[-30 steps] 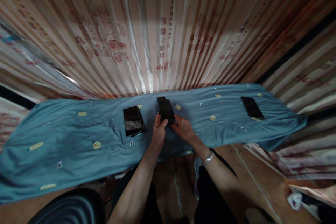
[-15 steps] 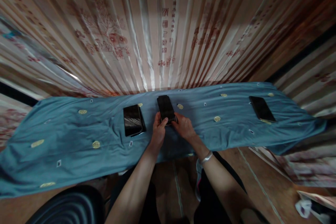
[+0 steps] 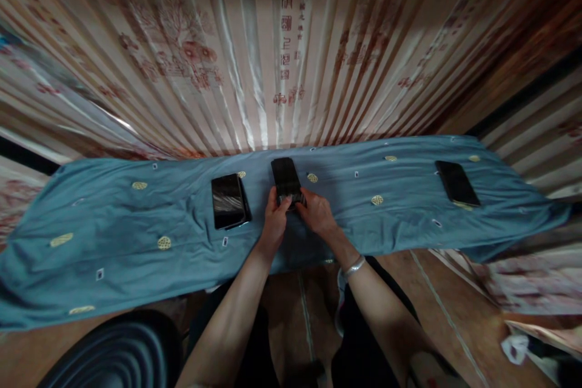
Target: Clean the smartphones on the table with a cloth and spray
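A black smartphone (image 3: 286, 176) is between my two hands, above the middle of the blue cloth. My left hand (image 3: 275, 218) grips its near left corner, thumb over the face. On the near right corner, my right hand (image 3: 317, 211) closes its fingers around the edge; what its fingertips cover is hidden. To the left lies a dark, glossy tablet-like device (image 3: 227, 201), with a second dark flat thing showing beneath its right edge. Far off to the right, another black phone-like slab (image 3: 457, 183) lies flat on the cloth.
The blue cloth (image 3: 131, 218) with yellow pineapple prints covers a long, narrow surface. Pleated curtains (image 3: 245, 60) hang behind it and at both sides. A black ribbed round seat (image 3: 122, 354) stands at the lower left. Something white (image 3: 515, 348) lies on the tiled floor at the right.
The view has tilted slightly, so the cloth and everything on it sits a little higher. Both hands keep hold of the smartphone, with the fingers shifting only slightly.
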A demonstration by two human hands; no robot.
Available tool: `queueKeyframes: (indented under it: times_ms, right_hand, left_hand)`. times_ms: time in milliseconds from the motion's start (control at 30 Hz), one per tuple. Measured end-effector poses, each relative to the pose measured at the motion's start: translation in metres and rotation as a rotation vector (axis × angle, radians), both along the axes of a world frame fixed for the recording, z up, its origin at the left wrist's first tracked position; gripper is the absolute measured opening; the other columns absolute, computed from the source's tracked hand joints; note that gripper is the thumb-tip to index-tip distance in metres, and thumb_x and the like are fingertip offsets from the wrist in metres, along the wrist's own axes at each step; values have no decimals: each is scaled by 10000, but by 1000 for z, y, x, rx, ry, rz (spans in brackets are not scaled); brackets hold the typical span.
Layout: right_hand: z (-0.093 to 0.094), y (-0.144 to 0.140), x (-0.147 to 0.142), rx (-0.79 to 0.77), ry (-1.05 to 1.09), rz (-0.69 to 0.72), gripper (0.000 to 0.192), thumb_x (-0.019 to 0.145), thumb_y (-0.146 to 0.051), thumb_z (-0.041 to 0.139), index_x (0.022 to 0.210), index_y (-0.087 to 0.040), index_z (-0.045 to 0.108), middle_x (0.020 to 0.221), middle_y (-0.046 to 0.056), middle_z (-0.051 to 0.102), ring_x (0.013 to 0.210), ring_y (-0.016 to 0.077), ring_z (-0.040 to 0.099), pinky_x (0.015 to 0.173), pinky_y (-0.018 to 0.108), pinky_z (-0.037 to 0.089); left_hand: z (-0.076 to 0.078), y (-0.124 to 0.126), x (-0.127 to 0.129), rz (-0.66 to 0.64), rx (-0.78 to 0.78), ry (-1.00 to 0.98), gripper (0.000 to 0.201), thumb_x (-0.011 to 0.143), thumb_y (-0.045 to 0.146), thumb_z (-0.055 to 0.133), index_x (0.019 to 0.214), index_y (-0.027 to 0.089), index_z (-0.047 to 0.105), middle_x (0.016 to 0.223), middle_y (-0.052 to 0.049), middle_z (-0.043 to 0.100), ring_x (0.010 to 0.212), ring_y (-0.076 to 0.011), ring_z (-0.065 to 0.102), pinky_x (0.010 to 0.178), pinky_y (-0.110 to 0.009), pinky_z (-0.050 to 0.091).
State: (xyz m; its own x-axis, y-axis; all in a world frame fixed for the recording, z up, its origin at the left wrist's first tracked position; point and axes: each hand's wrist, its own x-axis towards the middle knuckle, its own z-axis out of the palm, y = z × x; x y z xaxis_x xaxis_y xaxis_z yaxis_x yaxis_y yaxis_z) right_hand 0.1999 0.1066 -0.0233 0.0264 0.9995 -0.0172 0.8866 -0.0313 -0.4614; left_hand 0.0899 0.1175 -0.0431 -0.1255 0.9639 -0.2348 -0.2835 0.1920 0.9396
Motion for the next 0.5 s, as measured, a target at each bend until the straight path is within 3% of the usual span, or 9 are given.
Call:
queueKeyframes:
  times_ms: [333,500]
  right_hand:
    - [-11,3,4,44,53,23,402,868,-161,556,1265,-100,575,1120,179,704,1036,303,664,905,382,503]
    - [-19,1,4,111,102,40,441,851,-134,528,1291,-111,558,1157,199,682,1044,293,662,946,436,505]
  left_hand:
    - [-7,3,-1,-9,14,-26,541,754,153,632,1288,166,547,1329,-76,621,1303,-213,505,1105,-320,353]
    - [-11,3,-2,0,8,-18,558,750,156,637,1299,197,544,1394,-61,573,1341,-211,468,1126,-328,325]
